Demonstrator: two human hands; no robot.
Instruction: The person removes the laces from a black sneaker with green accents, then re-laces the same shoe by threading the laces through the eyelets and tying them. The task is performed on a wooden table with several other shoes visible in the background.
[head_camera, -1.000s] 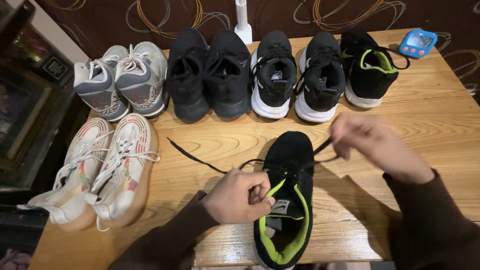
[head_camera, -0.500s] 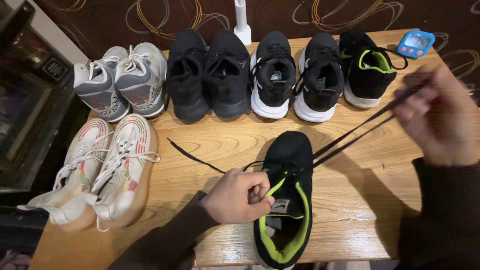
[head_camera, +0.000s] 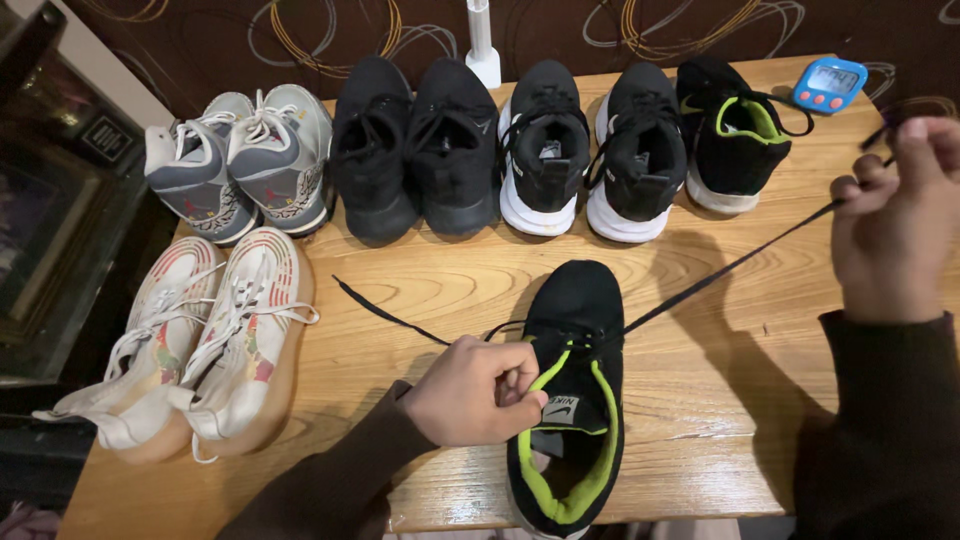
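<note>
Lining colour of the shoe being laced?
Lime green lining inside the black shoe; head view, the only one, shows it.

Home interior, light wooden plank table (head_camera: 800, 330), dark brown wallpaper with gold and silver swirls (head_camera: 620, 30), rows of worn sneakers (head_camera: 450, 150), small blue digital timer (head_camera: 829, 84), dark glass-fronted cabinet (head_camera: 50, 220) alongside.

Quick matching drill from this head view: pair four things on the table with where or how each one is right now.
1. right hand
2. left hand
3. blue timer
4. white and orange pair

a. far right corner of the table
b. pressing on the black and lime shoe
c. left edge, near row
d. pulling the black lace taut

Pairs: 1-d, 2-b, 3-a, 4-c
</note>
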